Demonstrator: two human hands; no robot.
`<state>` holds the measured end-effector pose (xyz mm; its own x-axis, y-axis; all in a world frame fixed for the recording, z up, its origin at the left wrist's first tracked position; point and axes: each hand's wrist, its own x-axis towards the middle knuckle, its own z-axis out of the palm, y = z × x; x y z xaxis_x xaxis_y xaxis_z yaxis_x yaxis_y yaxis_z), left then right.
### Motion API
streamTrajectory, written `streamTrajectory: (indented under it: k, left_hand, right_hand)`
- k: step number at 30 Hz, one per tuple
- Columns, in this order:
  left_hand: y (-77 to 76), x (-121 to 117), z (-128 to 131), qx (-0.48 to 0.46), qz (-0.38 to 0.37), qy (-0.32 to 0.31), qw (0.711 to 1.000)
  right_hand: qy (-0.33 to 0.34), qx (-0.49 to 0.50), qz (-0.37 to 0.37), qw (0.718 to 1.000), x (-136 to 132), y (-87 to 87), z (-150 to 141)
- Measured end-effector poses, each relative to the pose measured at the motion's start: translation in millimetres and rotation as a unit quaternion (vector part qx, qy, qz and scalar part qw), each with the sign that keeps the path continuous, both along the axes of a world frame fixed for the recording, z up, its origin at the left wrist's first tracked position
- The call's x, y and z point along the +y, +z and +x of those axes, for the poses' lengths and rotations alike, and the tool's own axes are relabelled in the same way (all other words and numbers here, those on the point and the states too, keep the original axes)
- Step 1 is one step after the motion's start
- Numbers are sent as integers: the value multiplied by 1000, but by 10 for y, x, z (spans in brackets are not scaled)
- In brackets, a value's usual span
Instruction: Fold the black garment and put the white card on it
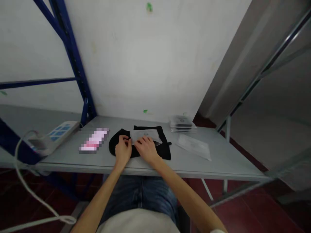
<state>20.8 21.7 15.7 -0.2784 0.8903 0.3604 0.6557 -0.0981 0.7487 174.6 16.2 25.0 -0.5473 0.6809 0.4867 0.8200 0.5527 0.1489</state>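
A black cloth piece point(164, 151) lies on the table before me, rounded at its left end and squarer at the right, with a small tab on its right side. On top of it is a flat, pale plastic packet point(151, 133) with a small dark ring mark. My left hand point(123, 150) has its fingers curled together in a pinch on the black cloth, beside the packet's left edge. Fingers stretched out, my right hand point(147, 149) rests over the packet's lower edge. What lies under its palm is hidden.
A stack of similar packets point(182, 123) stands at the back right, and a loose clear packet point(194, 146) lies in front of it. To the left are a pixelated phone-like item point(94, 139) and a white power strip point(62, 132) with a cable. Blue shelf posts point(73, 48) rise behind.
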Motion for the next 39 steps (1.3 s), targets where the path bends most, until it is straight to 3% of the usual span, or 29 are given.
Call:
streamTrajectory:
  k: [17,21,24,27,31,39]
  left_hand:
    - [29,-38,13,33,-28,27,999]
    - [34,-53,6,63,-42,12,997]
    - [71,-45,2,97,-60,-1,993]
    - [145,22,15,145,-110,-4,983]
    - [227,194,46,203,-147,-35,967]
    - [141,368,20,169,-128,-69,975]
  right_hand:
    - [-149,75,-61,984,-316,-9,1196]
    - [-158,94,-75,980,-371,-5,1255]
    - [-160,162,-99,969,-323,26,1260]
    - [-179,235,-150,944,-156,70,1259]
    - [-207,256,-220,918,136,83,1218]
    - [-255,294,-255,885,352,-60,1142]
